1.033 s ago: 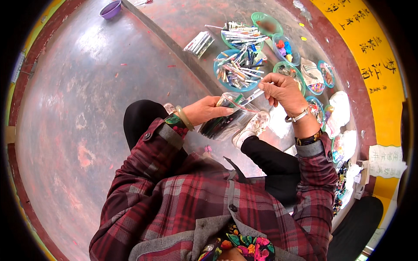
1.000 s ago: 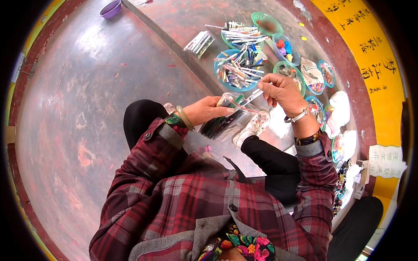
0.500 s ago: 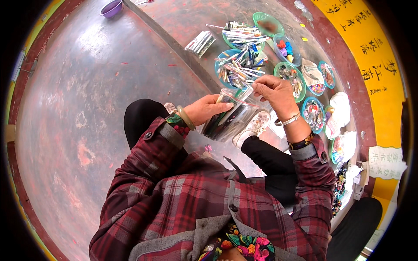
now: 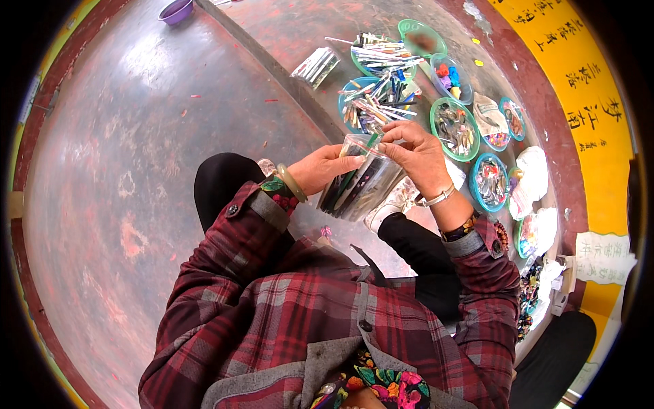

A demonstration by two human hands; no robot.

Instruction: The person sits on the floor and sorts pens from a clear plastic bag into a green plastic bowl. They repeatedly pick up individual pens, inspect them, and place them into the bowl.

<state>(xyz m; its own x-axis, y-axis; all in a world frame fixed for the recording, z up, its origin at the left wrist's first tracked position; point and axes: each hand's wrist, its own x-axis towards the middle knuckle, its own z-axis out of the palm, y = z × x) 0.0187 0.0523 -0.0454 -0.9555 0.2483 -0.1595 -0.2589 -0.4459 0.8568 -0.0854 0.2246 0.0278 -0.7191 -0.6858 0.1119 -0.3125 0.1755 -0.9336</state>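
Observation:
My left hand grips the left side of a clear plastic bag, thumb over its upper edge. Dark and pale pens stand packed and tilted inside it, one with a green barrel near the opening. Closed at the bag's upper right edge is my right hand, thumb and fingers pinching the rim. Whether a pen is also between those fingers is hidden. The bag hangs above my shoes and bent legs.
Loose pens heap in a blue basket beyond my hands. A clear pack of pens lies left of it. Rightward stand a green basket of small pieces and another blue basket. A purple basin is far left. Another person's dark-clothed leg shows lower right.
My right hand has moved left and slightly down, from lifting a pale strip at the bag's opening to pinching at the rim. My left hand keeps its grip.

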